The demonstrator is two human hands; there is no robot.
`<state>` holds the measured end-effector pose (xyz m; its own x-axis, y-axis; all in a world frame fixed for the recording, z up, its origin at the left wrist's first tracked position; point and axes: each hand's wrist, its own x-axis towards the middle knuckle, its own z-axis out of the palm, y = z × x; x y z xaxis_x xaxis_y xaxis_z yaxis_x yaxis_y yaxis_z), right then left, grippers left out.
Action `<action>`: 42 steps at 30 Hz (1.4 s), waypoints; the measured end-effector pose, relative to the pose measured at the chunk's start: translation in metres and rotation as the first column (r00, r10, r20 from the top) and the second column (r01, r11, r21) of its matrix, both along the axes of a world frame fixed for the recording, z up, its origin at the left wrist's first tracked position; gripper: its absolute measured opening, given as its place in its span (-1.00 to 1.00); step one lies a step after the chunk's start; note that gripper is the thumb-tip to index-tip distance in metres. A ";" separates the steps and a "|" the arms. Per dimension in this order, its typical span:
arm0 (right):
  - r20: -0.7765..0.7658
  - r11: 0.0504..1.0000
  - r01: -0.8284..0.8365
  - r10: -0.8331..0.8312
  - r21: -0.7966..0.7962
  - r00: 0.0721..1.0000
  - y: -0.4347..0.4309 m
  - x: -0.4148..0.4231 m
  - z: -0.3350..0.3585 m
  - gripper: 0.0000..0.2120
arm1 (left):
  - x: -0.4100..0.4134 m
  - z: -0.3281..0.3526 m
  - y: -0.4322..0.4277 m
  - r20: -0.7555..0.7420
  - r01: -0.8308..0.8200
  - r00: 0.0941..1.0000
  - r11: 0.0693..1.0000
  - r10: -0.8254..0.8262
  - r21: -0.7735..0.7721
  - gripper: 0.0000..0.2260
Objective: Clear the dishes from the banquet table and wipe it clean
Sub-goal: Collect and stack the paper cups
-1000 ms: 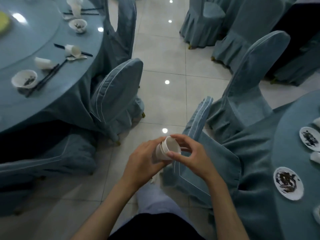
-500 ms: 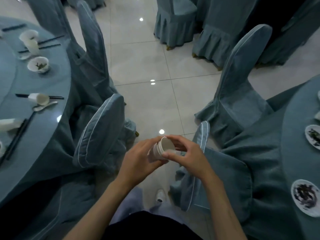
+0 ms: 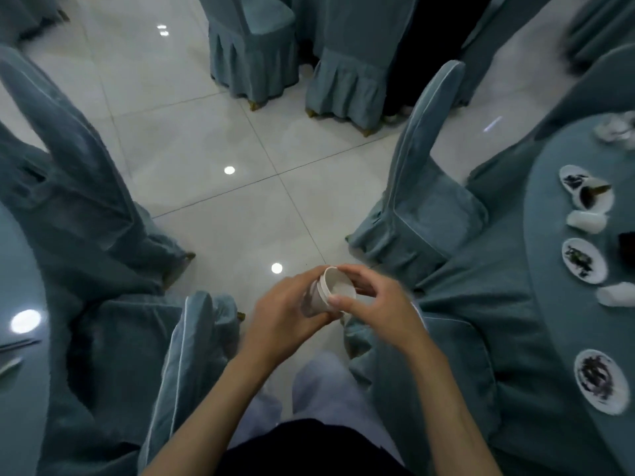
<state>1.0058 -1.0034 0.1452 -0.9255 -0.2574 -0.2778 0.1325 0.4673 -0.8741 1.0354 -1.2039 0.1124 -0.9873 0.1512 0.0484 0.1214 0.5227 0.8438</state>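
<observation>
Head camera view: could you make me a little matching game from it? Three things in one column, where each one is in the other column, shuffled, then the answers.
Things
1. white cup
2. plate with dark scraps
3. covered chair

Places
A. standing on the tiled floor, beside the right table
B. held by the left hand round its body and the right hand at its rim
C. lying on the right table

Pairs: 1-B, 2-C, 3-A.
</observation>
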 end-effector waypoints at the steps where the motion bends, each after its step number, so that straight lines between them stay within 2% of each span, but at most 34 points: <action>1: 0.007 1.000 0.029 -0.029 0.001 1.000 0.003 -0.010 -0.001 -0.52 | -0.016 -0.002 0.002 0.004 0.029 1.000 1.000 -0.029 0.008 -0.43; 7: 0.051 0.983 0.184 -0.184 0.009 0.982 0.046 -0.077 -0.017 -0.49 | -0.122 -0.017 0.042 0.037 0.234 0.972 0.972 -0.233 -0.015 -0.42; 10: 0.046 0.960 0.279 -0.278 0.005 0.959 0.074 -0.113 -0.019 -0.51 | -0.178 -0.013 0.070 0.022 0.333 0.943 0.940 -0.333 -0.079 -0.40; 12: 0.047 0.928 0.372 -0.372 0.000 0.927 0.090 -0.128 -0.017 -0.50 | -0.210 -0.004 0.088 0.007 0.406 0.913 0.906 -0.408 -0.118 -0.40; 18: 0.037 0.796 0.601 -0.600 -0.072 0.799 0.127 -0.170 -0.019 -0.42 | -0.294 -0.001 0.150 0.009 0.587 0.808 0.804 -0.589 -0.097 -0.42; 21: 0.063 0.706 0.695 -0.694 -0.136 0.717 0.142 -0.188 -0.021 -0.43 | -0.333 0.001 0.176 -0.008 0.648 0.759 0.757 -0.651 -0.088 -0.42; 23: 0.049 0.644 0.759 -0.758 -0.096 0.650 0.154 -0.199 -0.024 -0.40 | -0.362 -0.002 0.193 0.008 0.679 0.733 0.730 -0.681 -0.080 -0.40; 26: -0.004 0.542 0.838 -0.839 0.069 0.544 0.178 -0.210 -0.031 -0.39 | -0.408 -0.009 0.219 0.046 0.728 0.686 0.683 -0.726 -0.067 -0.39; 29: -0.028 0.456 0.850 -0.877 0.264 0.479 0.202 -0.211 -0.034 -0.54 | -0.445 -0.012 0.244 0.057 0.762 0.647 0.647 -0.760 -0.024 -0.38; 31: -0.071 0.375 0.870 -0.906 0.320 0.417 0.217 -0.209 -0.034 -0.59 | -0.463 -0.010 0.263 0.062 0.796 0.604 0.605 -0.795 0.017 -0.38; 34: -0.125 0.244 0.907 -0.945 0.343 0.302 0.235 -0.205 -0.036 -0.63 | -0.482 -0.011 0.293 0.071 0.838 0.540 0.543 -0.839 0.047 -0.38; 38: -0.130 0.077 0.923 -0.982 0.377 0.134 0.262 -0.193 -0.039 -0.68 | -0.496 -0.017 0.331 0.110 0.856 0.502 0.511 -0.858 0.079 -0.33; 42: -0.103 -0.009 0.926 -0.994 0.377 0.032 0.306 -0.180 -0.050 -0.68 | -0.501 -0.018 0.377 0.130 0.897 0.431 0.440 -0.893 0.049 -0.28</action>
<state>0.8256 -0.6973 0.0949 -0.1638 0.9523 -0.2574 0.7658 -0.0417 -0.6417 0.5340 -0.8269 0.0944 -0.2945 0.9529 -0.0724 0.4357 0.2014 0.8773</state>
